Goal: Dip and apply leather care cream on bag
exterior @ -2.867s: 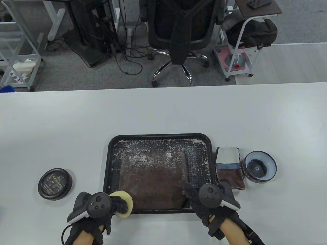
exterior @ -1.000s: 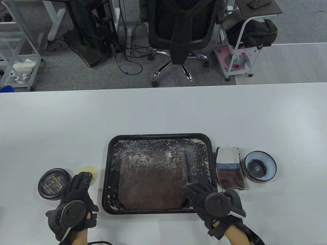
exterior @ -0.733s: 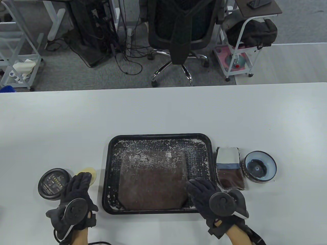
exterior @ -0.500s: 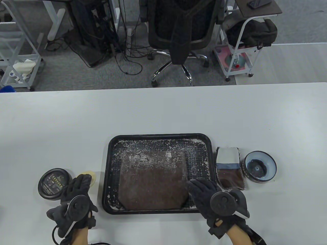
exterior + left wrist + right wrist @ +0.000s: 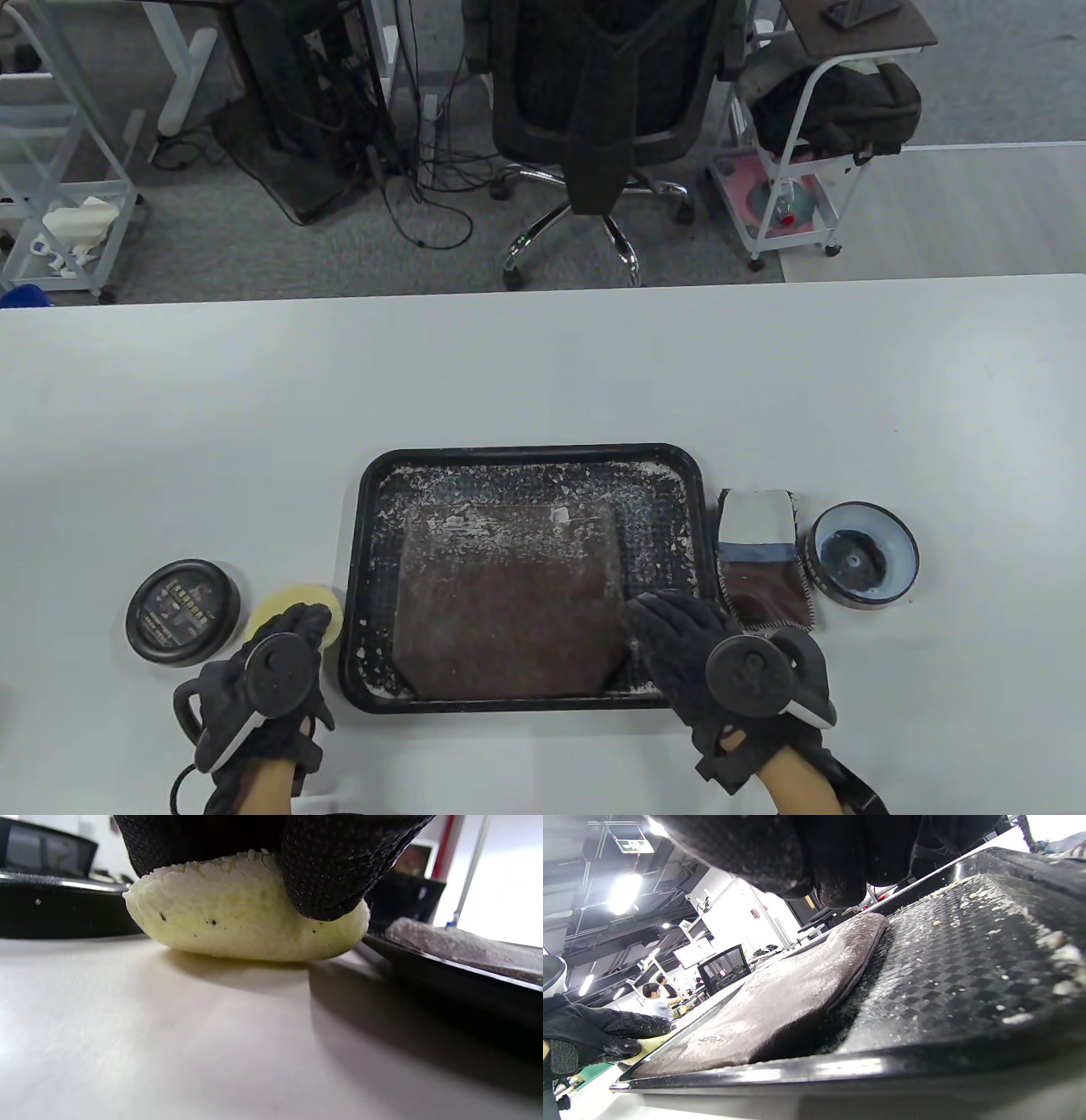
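Note:
A flat brown leather bag (image 5: pixel 509 594) (image 5: pixel 780 993), dusted with white residue, lies in the black tray (image 5: pixel 526 451) (image 5: pixel 967 955). My left hand (image 5: pixel 297 621) grips a round yellow sponge (image 5: pixel 276 601) (image 5: pixel 237 921) on the table just left of the tray. In the left wrist view its fingers (image 5: pixel 326 870) curl over the sponge's top. My right hand (image 5: pixel 670 615) hovers over the tray's near right corner beside the bag's right edge, and its fingers (image 5: pixel 818 870) are relaxed and hold nothing.
A round black tin with a printed lid (image 5: pixel 181 611) sits left of the sponge. Right of the tray lie a brown and white cloth (image 5: pixel 764 560) and an open round blue-rimmed container (image 5: pixel 864 556). An office chair and carts stand beyond the table's far edge.
My left hand, which earlier carried the sponge from the tray's near left corner to beside the black tin, has slid it right and nearer, up to the tray. My right hand drifted slightly right.

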The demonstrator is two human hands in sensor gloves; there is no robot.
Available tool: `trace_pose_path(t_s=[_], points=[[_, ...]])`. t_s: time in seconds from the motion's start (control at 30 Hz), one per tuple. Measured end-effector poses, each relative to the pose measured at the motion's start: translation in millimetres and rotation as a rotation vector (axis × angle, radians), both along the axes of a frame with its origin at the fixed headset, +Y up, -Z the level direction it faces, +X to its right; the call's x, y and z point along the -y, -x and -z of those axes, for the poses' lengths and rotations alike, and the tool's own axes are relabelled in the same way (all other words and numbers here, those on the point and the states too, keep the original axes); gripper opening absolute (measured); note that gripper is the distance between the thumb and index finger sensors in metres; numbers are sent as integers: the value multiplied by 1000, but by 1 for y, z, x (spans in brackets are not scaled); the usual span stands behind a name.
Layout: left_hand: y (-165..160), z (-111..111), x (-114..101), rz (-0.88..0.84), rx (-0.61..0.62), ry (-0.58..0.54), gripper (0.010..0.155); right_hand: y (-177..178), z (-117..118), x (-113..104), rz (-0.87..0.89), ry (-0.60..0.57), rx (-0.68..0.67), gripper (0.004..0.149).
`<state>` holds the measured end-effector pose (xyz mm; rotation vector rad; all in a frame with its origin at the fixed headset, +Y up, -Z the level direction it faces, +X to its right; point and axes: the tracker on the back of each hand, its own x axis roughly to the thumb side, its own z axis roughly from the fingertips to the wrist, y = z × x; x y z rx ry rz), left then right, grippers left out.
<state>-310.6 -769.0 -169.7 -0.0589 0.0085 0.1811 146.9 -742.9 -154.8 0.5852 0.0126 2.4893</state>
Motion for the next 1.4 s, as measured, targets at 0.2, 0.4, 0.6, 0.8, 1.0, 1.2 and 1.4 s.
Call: trace_pose_path(t_s=[0.2, 0.4, 0.6, 0.8, 1.0, 1.2, 1.4], points=[[3, -1, 2, -54, 3, 73, 54, -5, 2, -1, 9, 5, 17, 51], [0, -2, 0, -65, 0, -3, 51, -22, 4, -9, 57, -41, 93, 52], [-10, -9, -15, 28, -23, -185, 49, -72, 4, -25, 215, -182, 319, 50], [-20, -19, -28, 114, -59, -371, 47, -133, -4, -29, 443, -282, 610, 48], [-20, -23, -32, 95, -66, -443, 47, -177, -4, -16, 626, -171, 811, 53], [-21, -23, -33, 93, -59, -436, 46, -212, 4, 14, 599, -20, 974, 62], [-21, -22, -33, 89, -61, -430, 46, -224, 10, 36, 540, 142, 1092, 73]])
